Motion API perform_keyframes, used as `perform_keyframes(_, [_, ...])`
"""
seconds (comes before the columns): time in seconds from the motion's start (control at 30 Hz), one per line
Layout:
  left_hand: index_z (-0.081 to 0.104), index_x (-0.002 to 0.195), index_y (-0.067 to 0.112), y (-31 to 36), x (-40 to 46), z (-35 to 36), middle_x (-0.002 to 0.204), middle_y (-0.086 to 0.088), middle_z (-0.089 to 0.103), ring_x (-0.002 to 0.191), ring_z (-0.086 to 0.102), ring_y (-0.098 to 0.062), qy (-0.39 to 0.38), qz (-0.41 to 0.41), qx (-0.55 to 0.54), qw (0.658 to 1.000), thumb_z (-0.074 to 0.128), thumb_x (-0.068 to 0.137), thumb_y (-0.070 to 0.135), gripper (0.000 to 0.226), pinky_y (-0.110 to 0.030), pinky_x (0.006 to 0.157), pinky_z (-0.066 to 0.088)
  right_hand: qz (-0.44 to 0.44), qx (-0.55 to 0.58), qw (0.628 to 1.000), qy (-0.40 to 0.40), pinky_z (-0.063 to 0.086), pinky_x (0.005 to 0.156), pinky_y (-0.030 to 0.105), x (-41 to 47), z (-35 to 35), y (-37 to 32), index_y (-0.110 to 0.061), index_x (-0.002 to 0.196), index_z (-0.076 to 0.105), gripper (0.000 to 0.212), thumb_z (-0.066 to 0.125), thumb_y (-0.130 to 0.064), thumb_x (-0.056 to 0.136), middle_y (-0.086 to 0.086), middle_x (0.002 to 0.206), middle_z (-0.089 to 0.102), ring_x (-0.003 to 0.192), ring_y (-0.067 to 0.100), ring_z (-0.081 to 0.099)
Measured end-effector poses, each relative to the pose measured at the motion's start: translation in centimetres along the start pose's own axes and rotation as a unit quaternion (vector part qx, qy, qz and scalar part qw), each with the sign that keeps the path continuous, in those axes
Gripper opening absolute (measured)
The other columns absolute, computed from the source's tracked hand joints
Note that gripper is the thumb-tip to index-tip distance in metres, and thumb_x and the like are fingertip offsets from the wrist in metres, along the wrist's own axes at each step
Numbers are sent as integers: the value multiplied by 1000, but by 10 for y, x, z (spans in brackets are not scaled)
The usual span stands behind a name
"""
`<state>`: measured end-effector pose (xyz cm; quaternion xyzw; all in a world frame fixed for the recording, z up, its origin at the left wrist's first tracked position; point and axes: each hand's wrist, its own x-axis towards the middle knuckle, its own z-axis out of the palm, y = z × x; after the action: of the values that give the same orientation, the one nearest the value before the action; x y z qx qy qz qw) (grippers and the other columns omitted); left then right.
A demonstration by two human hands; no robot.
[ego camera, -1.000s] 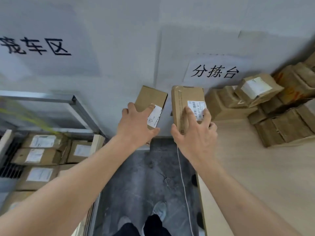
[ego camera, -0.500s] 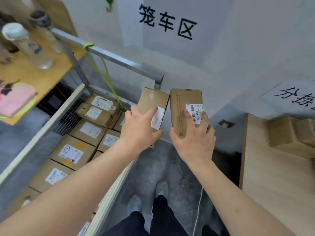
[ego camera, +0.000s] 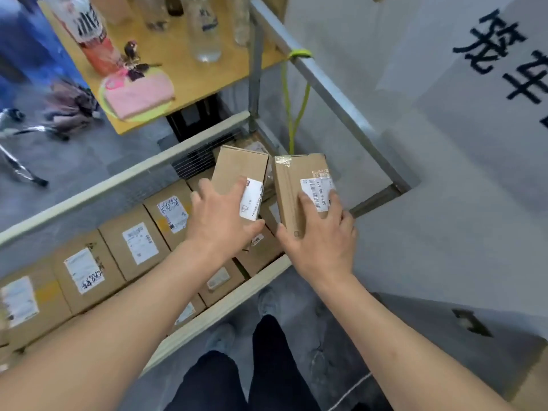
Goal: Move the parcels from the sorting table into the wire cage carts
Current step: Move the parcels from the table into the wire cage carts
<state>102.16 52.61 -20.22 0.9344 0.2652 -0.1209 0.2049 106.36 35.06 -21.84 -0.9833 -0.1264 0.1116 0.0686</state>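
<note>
I hold two small brown cardboard parcels side by side above the wire cage cart [ego camera: 124,176]. My left hand [ego camera: 219,221] grips the left parcel [ego camera: 240,170], fingers over its top and white label. My right hand [ego camera: 320,232] grips the right parcel [ego camera: 296,179], which bears a barcode label. Both parcels hover over the cart's far right corner. Inside the cart several labelled parcels [ego camera: 139,244] lie packed flat in rows.
The cart's metal rail [ego camera: 332,81] runs along the grey wall with a green cord [ego camera: 293,114] tied to it. A wooden table [ego camera: 166,57] with bottles and a pink cloth stands beyond the cart. My feet are on the grey floor [ego camera: 308,330] beside the cart.
I have turned left from the sorting table to the cart. Both hands carried their parcels from over the floor to over the cart's right end.
</note>
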Motion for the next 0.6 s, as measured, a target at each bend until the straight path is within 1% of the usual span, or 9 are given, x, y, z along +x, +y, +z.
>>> perform_keyframes(0.1, [28, 153, 42, -22, 17, 15, 132, -17, 33, 121, 40, -41, 3, -70, -24, 997, 72, 81, 66, 87, -47, 95, 47, -54, -6, 998, -24, 37, 107, 57, 30, 22, -13, -39, 154, 32, 78, 49, -75, 87, 17, 165, 18, 134, 46, 37])
perform_keyframes(0.2, [31, 152, 42, -49, 31, 36, 136, -18, 33, 124, 38, -43, 3, -130, -52, 990, 74, 80, 64, 86, -47, 98, 44, -95, -7, 994, -45, 37, 106, 55, 53, 52, -31, -39, 154, 33, 78, 47, -76, 86, 16, 166, 17, 133, 45, 37])
perform_keyframes(0.27, [31, 151, 43, -68, 41, 51, 138, -17, 32, 124, 38, -44, 0, -165, -67, 984, 75, 80, 62, 85, -48, 96, 44, -119, -4, 991, -62, 36, 108, 55, 67, 77, -44, -40, 155, 32, 78, 50, -74, 87, 15, 167, 15, 135, 45, 35])
perform_keyframes(0.33, [30, 151, 43, -89, 53, 69, 137, -18, 33, 123, 40, -45, -4, -188, -68, 980, 75, 80, 62, 85, -47, 93, 44, -137, 0, 988, -76, 35, 111, 56, 81, 105, -57, -40, 155, 32, 77, 52, -73, 87, 15, 168, 14, 138, 46, 33])
perform_keyframes(0.4, [29, 151, 43, -111, 67, 90, 138, -19, 32, 123, 39, -46, -3, -206, -72, 976, 74, 79, 63, 87, -48, 95, 44, -150, 5, 985, -88, 34, 113, 57, 95, 135, -70, -40, 155, 33, 77, 53, -73, 88, 14, 168, 15, 140, 46, 32])
perform_keyframes(0.47, [29, 151, 42, -133, 83, 111, 139, -19, 31, 125, 39, -45, -3, -222, -81, 972, 75, 79, 63, 88, -49, 96, 44, -161, 7, 982, -100, 33, 114, 56, 110, 167, -83, -39, 155, 33, 77, 52, -73, 88, 14, 168, 15, 141, 46, 31])
perform_keyframes(0.6, [29, 151, 42, -174, 118, 155, 134, -17, 32, 124, 39, -44, -2, -244, -103, 964, 75, 80, 62, 87, -47, 96, 44, -184, 19, 976, -113, 31, 115, 55, 137, 228, -108, -39, 156, 34, 78, 53, -73, 88, 12, 167, 15, 141, 44, 30])
